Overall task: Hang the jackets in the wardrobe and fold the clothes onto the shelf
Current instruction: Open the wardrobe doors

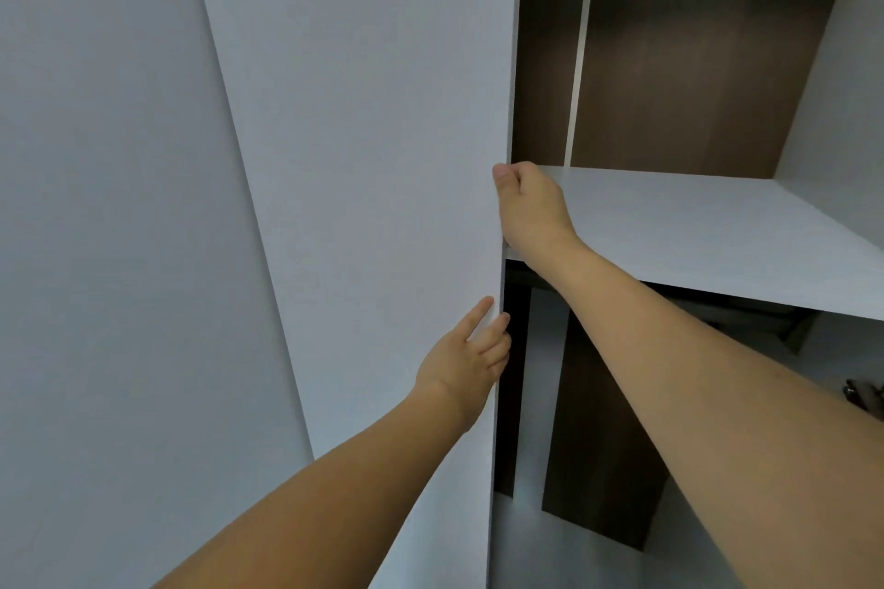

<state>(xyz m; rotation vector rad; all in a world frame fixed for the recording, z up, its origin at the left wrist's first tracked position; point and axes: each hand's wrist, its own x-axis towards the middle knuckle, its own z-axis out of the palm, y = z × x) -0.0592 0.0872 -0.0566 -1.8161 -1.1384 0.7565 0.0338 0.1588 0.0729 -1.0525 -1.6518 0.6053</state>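
A tall white wardrobe door point(363, 158) fills the middle of the view, its right edge running down the centre. My right hand point(528, 203) grips that edge at shelf height, thumb on the front and fingers curled behind it. Lower down, my left hand point(471, 356) touches the same edge with straight fingers, its fingertips reaching past it. Right of the door the wardrobe stands open, with a white shelf point(708, 234) and a dark brown back panel point(689, 53). No jackets or clothes are in view.
A second white panel point(105, 230) lies to the left of the door. Below the shelf is a dark compartment with a brown divider point(598, 435). A small dark object point(866, 395) shows at the right edge; what it is cannot be told.
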